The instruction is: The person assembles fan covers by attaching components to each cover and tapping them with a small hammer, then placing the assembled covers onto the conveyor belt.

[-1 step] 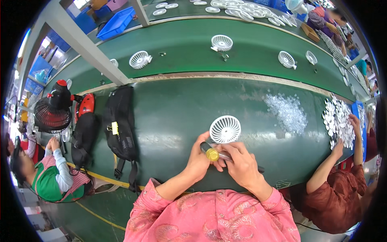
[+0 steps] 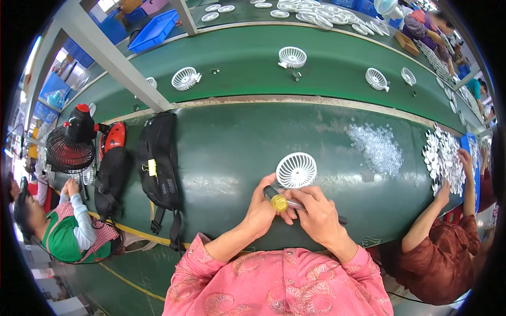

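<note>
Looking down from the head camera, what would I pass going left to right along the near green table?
Black desk fan → red and black bag → black backpack → left hand → white fan grille → heap of small clear parts → pile of white parts.

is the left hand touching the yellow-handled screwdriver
Touching. The head view shows the left hand with its fingers wrapped around the screwdriver at its yellow handle, no gap.

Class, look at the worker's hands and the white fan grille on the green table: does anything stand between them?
Nothing visible does. The left hand and right hand, sharing a yellow-handled screwdriver, sit right against the white fan grille.
</note>
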Motion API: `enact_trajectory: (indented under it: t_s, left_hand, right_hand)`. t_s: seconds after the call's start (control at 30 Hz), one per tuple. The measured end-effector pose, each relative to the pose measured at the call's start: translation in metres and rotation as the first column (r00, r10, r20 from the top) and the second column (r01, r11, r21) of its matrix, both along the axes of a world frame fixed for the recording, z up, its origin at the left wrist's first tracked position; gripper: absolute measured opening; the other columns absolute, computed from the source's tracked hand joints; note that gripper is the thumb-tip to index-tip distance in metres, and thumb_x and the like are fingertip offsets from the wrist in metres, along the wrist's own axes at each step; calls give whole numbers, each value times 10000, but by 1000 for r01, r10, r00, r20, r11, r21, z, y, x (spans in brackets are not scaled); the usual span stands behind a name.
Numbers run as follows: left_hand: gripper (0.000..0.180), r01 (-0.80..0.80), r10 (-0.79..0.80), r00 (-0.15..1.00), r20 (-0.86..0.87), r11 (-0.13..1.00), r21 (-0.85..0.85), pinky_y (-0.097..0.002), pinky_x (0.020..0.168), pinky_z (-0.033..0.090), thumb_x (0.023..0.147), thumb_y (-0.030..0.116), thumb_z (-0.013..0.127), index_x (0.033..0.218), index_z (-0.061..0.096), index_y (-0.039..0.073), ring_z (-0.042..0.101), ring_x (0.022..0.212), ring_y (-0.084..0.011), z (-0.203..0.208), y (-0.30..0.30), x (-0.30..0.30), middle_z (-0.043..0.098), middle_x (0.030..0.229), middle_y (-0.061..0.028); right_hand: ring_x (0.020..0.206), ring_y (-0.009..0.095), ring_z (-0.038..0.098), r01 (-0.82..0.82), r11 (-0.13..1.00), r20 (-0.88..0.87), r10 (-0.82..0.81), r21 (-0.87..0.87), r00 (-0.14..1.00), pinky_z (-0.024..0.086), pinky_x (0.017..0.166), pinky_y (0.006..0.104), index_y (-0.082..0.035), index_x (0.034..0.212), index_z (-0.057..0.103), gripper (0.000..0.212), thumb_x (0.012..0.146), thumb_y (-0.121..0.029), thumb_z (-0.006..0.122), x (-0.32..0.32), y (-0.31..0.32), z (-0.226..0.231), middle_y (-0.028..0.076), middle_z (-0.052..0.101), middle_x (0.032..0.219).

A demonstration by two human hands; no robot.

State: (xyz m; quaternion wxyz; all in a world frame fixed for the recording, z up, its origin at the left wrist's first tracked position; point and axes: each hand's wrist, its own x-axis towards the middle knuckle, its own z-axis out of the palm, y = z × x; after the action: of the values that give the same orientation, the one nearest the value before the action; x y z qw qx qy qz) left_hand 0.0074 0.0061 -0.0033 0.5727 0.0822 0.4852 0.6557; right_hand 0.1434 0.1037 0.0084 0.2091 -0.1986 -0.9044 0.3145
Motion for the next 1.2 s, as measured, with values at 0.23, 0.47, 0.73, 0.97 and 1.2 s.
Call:
enact_trajectory:
  t_s: [0.23,0.47,0.73,0.97,1.2]
  left_hand:
    - [482,41,66,825,-561,984,175,-340,736,545,943,61,581,1375,372,21,640,834,-261,7,-17,3,652,1070,-159]
    - [453,218,126,-305,-944,974,60,-459,934,404,720,107,763,1142,607,52,544,1114,-304,-13,5,8,547,1186,-104]
    - [381,211,59,-326,-943,977,-12,-458,916,432,757,124,743,1117,636,59,547,1126,-289,-22,8,7,580,1172,-87]
    - [369,179,64,-338,-939,984,3,-444,898,446,748,122,758,1093,645,56,553,1125,-293,-22,11,10,595,1156,-82]
    - [389,207,41,-360,-932,978,-37,-441,878,442,745,117,758,1107,631,52,553,1120,-299,-18,2,5,586,1155,-84]
  right_hand:
    - [521,32,492,262,538,91,-322,-801,942,343,425,228,39,917,704,140,869,-92,724,-1,31,26,16,644,685]
    - [597,179,619,353,769,216,-280,-533,935,461,560,355,63,830,683,249,853,-181,728,-7,67,-18,149,667,671]
    - [721,190,612,321,863,72,-319,-391,945,467,614,355,49,1126,636,319,911,-184,671,22,66,-12,166,667,828]
    - [627,100,531,348,887,-156,-406,-304,900,446,558,279,19,1217,599,266,993,-107,530,50,38,7,42,592,738]
    - [572,132,524,431,852,188,-391,-298,901,419,528,327,7,988,654,230,984,-208,572,49,63,-29,88,582,614]
